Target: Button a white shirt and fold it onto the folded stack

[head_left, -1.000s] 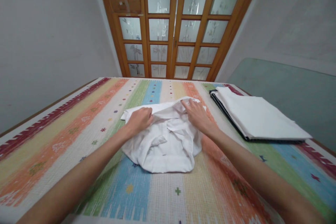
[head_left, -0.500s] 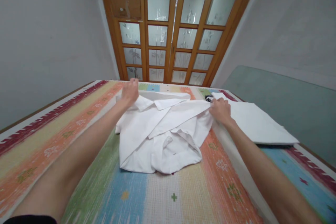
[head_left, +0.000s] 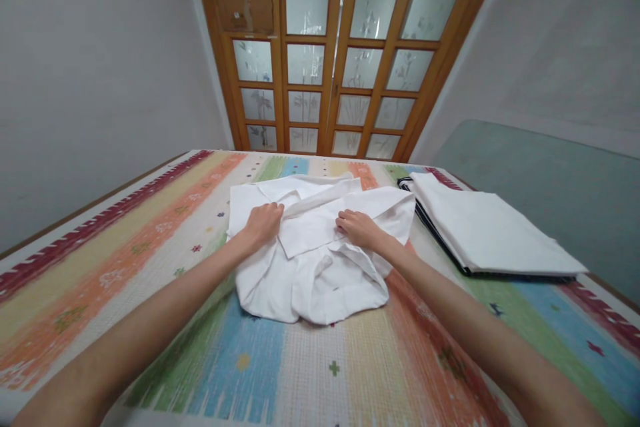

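Note:
A white collared shirt (head_left: 320, 287) lies crumpled and partly overlapped on the striped cloth in front of me. My left hand (head_left: 265, 221) is closed on its fabric near the upper left, by the collar. On the other side, my right hand (head_left: 357, 228) has its fingers curled round a flap of the same shirt, right of the middle. Fingertips of both hands are partly hidden by the hands themselves and the fabric. A loose fold with an opening shows at the shirt's near end.
A stack of folded white and dark cloth (head_left: 505, 230) rests to the right. Underneath everything is a colourful striped cover (head_left: 315, 373). Wooden doors with glass panes (head_left: 345, 53) stand beyond the far edge, and pale walls rise on both sides.
Both hands have moved inward and nearer to me, from the shirt's outer far corners to its middle. The right hand has come away from beside the folded stack.

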{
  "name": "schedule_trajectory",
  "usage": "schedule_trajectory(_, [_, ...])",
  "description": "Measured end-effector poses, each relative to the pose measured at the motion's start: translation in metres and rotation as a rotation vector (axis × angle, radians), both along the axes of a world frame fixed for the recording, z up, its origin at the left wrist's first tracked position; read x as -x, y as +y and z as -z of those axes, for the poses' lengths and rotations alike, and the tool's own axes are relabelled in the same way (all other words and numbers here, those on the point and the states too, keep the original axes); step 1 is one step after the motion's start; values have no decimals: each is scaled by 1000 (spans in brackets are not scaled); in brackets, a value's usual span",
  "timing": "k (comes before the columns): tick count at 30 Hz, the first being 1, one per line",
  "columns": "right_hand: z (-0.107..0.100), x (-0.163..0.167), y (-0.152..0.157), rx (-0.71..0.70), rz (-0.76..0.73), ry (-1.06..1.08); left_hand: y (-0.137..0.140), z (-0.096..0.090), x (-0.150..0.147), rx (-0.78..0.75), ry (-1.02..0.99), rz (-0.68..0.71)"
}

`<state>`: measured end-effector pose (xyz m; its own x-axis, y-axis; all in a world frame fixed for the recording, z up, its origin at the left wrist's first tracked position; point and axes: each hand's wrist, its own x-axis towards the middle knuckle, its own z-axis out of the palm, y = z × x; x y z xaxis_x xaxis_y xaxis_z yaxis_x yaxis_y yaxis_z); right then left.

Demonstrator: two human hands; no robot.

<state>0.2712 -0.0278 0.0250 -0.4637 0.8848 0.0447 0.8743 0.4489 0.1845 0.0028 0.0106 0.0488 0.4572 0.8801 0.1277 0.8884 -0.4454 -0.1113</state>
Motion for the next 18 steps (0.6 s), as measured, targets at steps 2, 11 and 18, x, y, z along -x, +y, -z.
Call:
schedule_trajectory(2, [-1, -12, -3, 29, 10, 71, 1, -7, 25, -22, 19, -109])
schedule_trajectory(11, [2, -16, -11, 45, -42, 9, -13, -21, 157, -26, 104, -628])
schedule_trajectory(18, [-4, 10, -10, -76, 66, -145, -24, -15, 200, 66, 7, -786])
